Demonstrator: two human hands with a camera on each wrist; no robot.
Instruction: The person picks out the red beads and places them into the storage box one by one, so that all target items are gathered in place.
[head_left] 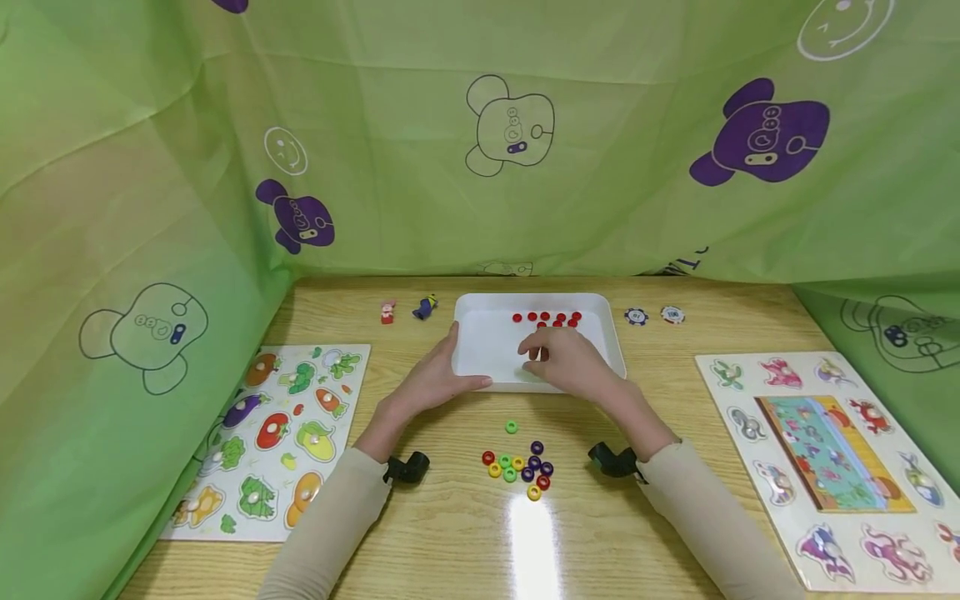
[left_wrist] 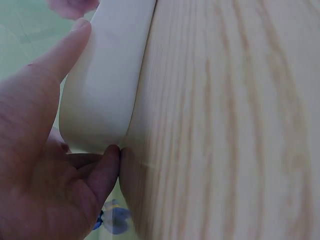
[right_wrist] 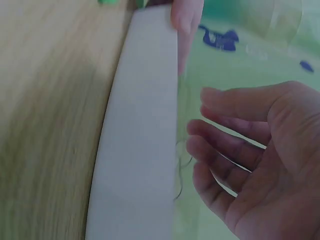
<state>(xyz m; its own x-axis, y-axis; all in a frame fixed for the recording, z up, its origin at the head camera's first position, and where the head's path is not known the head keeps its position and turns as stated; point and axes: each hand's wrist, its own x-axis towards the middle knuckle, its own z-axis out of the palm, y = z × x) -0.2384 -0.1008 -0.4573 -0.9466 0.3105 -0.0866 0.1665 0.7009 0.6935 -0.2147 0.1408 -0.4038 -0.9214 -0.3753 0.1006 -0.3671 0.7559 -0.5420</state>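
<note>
A shallow white tray point(head_left: 487, 346) stands on the wooden table, with several small round red pieces point(head_left: 560, 317) gathered toward its back right. My left hand point(head_left: 431, 375) grips the front left corner of the tray; in the left wrist view its thumb lies along the rim and the other fingers bend against the tray's end wall point(left_wrist: 107, 90). Over the front right part of the tray hovers my right hand point(head_left: 573, 358). Its fingers are loosely bent, thumb apart from them, and nothing shows between them in the right wrist view.
Several coloured rings point(head_left: 537, 447) lie loose before the tray. A vegetable puzzle board point(head_left: 352, 367) is at left, a sea-animal puzzle board point(head_left: 738, 454) at right. Two small figures point(head_left: 387, 312) stand left of the tray, two poker chips point(head_left: 672, 315) right. A green curtain point(head_left: 600, 217) hangs behind.
</note>
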